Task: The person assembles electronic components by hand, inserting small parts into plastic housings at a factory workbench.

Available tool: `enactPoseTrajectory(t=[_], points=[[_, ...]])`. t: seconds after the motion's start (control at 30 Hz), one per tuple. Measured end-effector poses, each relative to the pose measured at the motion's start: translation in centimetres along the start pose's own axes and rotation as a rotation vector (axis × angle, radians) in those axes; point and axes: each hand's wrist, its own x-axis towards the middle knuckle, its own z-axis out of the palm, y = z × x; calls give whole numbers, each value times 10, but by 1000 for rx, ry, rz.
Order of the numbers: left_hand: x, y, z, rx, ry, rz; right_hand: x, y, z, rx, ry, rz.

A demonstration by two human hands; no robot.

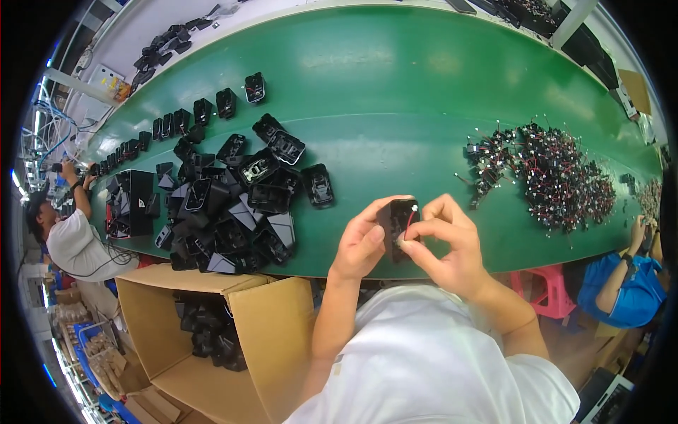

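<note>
Near the table's front edge, my left hand [359,244] is closed round a small black plastic housing [397,210], holding it tilted over the green surface. My right hand [455,247] pinches with thumb and forefinger at the housing's open side. A thin red wire [409,220] with a small white tip runs along the housing into that pinch. My fingertips partly cover the inside of the housing, so I cannot see how the wire is seated.
Left of my hands lies a heap of black housings [259,167], with a row [203,111] beyond it. Wired parts [558,177] are piled at right. An open cardboard box [272,332] stands below the table edge. Co-workers sit at left [81,240] and right [621,290], beside a pink stool [554,293].
</note>
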Motion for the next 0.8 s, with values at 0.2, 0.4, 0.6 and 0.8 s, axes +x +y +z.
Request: enactPoseTrajectory(t=[0.2, 0.4, 0.6, 0.8], points=[[1, 13, -2, 78, 25, -23, 14, -5, -16, -100, -215, -94], [1, 0, 9, 174, 203, 81, 7, 1, -3, -281, -103, -234], [2, 6, 13, 54, 109, 145, 11, -15, 0, -381, -128, -252], [-1, 19, 8, 63, 143, 112, 29, -10, -8, -142, -256, -107]])
